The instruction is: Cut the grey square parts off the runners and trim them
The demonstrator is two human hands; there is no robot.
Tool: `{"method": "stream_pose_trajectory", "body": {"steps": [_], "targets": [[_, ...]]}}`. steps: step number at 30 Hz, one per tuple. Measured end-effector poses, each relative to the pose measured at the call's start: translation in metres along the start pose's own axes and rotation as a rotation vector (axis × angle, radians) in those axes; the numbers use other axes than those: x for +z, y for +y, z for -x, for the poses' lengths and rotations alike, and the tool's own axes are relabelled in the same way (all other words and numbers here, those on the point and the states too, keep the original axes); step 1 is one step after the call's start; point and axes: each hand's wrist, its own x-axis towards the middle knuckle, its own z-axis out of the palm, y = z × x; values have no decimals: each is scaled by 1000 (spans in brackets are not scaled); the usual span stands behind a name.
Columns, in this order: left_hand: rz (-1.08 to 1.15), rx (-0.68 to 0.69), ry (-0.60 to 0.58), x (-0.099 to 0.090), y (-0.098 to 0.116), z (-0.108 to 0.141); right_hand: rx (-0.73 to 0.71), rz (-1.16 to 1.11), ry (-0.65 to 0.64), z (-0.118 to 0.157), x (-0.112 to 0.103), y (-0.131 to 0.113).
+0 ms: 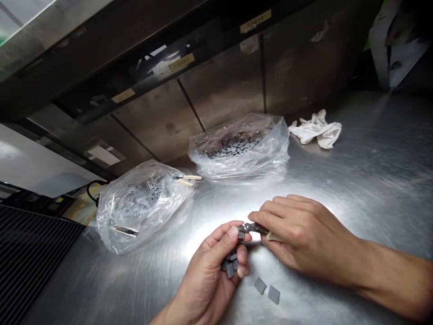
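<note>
My left hand (216, 266) is closed around several small grey ridged pieces (230, 266), with one piece (241, 234) pinched between thumb and forefinger. The fingers of my right hand (297, 230) wrap round the pale handles of small pliers (253, 227), whose jaws meet the pinched piece. Whether the jaws are closed on it is too small to tell. Below the hands, two flat grey pieces (274, 294) lie side by side on the metal table (379, 180).
An open clear bag (243, 162) of grey pieces stands at the back. Left of it is another clear bag (145, 203), with a pale-handled tool (187, 179) and a small metal tool (125, 230) on it. A crumpled white glove (318, 128) lies back right.
</note>
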Motion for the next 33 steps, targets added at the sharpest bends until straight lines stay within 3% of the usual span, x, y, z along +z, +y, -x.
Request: {"method": "stream_pose_trajectory", "body": {"steps": [25, 33], "targets": [[-37, 10, 22, 2, 1, 0, 26, -29, -50, 2, -1, 0], [-22, 11, 56, 3, 1, 0, 72, -28, 18, -2, -6, 7]]}}
